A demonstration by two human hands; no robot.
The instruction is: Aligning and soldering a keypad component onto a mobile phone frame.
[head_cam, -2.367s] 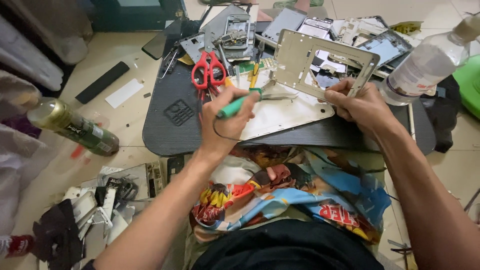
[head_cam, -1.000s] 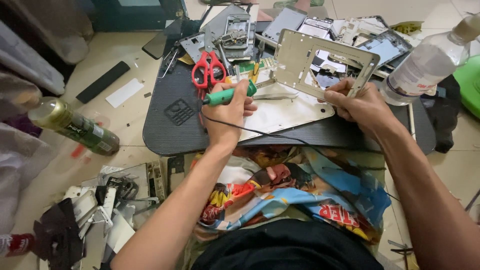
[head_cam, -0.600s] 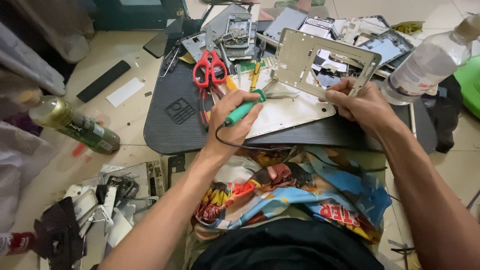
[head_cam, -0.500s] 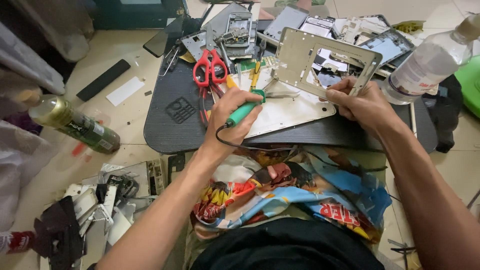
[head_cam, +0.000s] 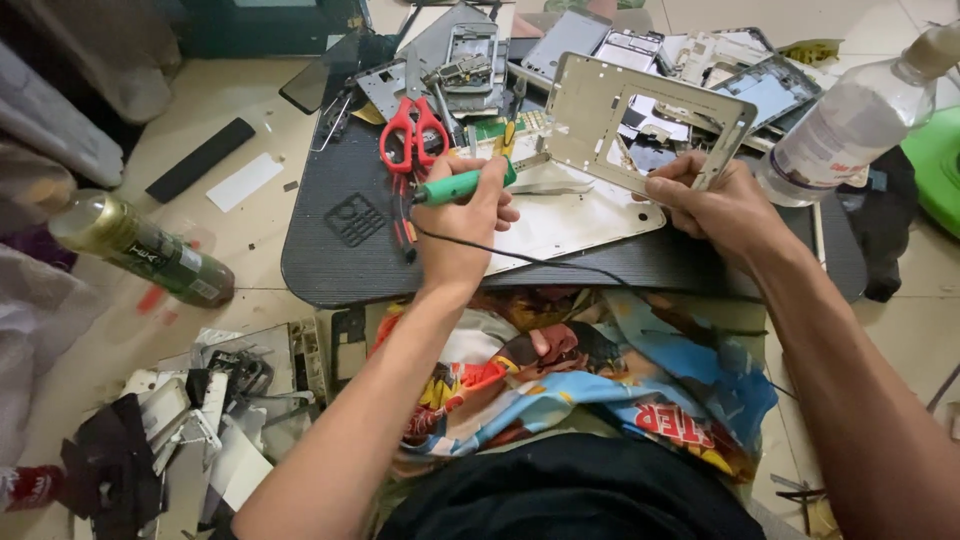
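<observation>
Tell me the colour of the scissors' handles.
Red, seen in the head view: the scissors lie on the dark board beyond the left hand.

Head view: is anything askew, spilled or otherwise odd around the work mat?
A green can lies tipped on its side on the floor left of the black mat; no spill shows. The metal frame stands tilted, propped by the right hand. The left hand holds a green-handled tool.
</observation>
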